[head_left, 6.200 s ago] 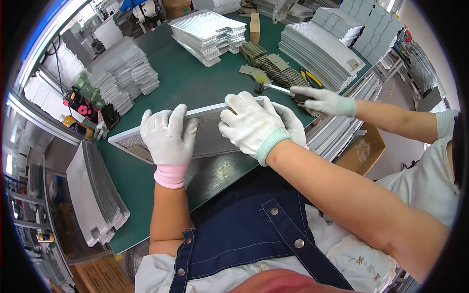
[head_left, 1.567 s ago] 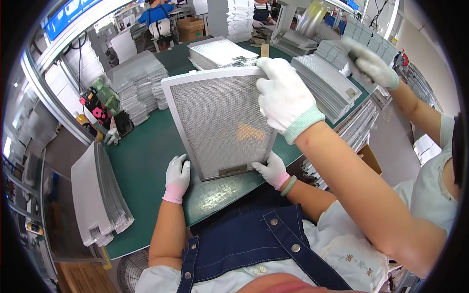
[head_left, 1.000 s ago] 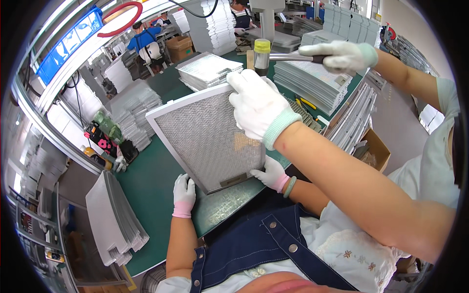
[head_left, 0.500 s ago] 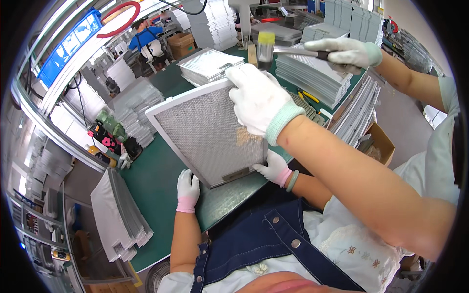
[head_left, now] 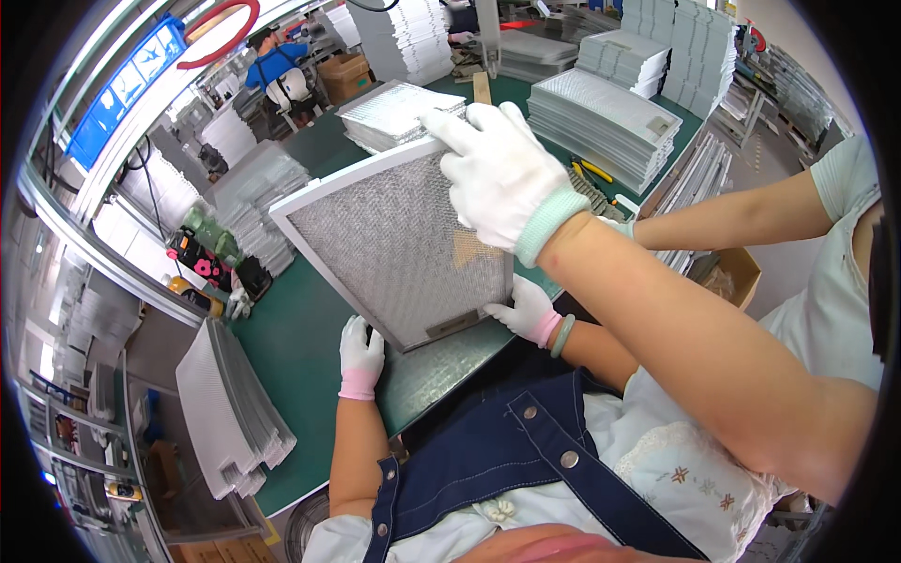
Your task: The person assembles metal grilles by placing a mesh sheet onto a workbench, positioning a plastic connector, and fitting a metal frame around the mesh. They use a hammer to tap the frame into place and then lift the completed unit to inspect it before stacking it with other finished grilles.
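A framed metal mesh filter panel (head_left: 375, 244) stands tilted over the table's near edge, with a small dark recessed handle by its lower edge. My right hand (head_left: 527, 311), white-gloved with a pink cuff, grips its lower right edge, the thumb in front. Beside the lower left edge my left hand (head_left: 360, 353) lies on the table, fingers stretched out and holding nothing. A co-worker's gloved hand (head_left: 502, 178) with a green cuff holds the panel's upper right corner. The co-worker's other hand (head_left: 615, 226) is mostly hidden behind that forearm.
Stacked panels stand on the green table (head_left: 282, 375): a silver stack (head_left: 394, 117) behind, a tall stack (head_left: 610, 127) at right, a leaning stack (head_left: 230, 413) at left. Yellow-handled pliers (head_left: 593, 171) lie at right. Bottles (head_left: 202, 253) stand at the left edge.
The co-worker's far hand, which held up a mallet with a yellow and clear head, has dropped behind the other forearm; the mallet is out of sight. The panel has shifted slightly up and left.
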Demonstrator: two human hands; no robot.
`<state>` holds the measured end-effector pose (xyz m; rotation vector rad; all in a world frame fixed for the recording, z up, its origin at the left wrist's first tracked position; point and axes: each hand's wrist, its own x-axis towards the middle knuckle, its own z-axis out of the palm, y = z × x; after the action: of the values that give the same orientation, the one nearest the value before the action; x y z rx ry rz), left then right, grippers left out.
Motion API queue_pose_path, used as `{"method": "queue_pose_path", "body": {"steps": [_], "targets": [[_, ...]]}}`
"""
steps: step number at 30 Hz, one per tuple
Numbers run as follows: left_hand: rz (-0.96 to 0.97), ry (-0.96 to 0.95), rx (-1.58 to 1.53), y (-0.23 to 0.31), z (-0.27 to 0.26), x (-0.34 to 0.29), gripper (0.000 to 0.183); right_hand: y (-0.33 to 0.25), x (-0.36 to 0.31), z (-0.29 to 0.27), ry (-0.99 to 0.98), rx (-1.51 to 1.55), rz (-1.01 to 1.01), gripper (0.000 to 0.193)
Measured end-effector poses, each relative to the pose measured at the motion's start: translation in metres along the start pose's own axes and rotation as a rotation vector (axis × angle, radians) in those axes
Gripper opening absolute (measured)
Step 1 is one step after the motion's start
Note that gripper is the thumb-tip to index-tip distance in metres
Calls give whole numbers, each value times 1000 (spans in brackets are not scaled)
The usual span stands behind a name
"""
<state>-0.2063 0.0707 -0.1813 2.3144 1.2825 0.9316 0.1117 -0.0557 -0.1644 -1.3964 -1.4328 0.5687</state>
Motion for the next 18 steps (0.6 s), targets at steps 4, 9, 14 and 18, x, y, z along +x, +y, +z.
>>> {"method": "queue_pose_path", "body": {"steps": [4,9,14,18], "targets": [[4,-2,49,11,-2,4,32,14,1,6,30,106,-45,44],[10,-10,68,4,0,1,31,-3,2,7,-3,125,55,39],[-30,-16,104,6,-5,-1,39,-10,3,3,-6,104,52,32],[-121,89,-184,11,-4,3,45,1,2,1,18,370,62,29]]}}
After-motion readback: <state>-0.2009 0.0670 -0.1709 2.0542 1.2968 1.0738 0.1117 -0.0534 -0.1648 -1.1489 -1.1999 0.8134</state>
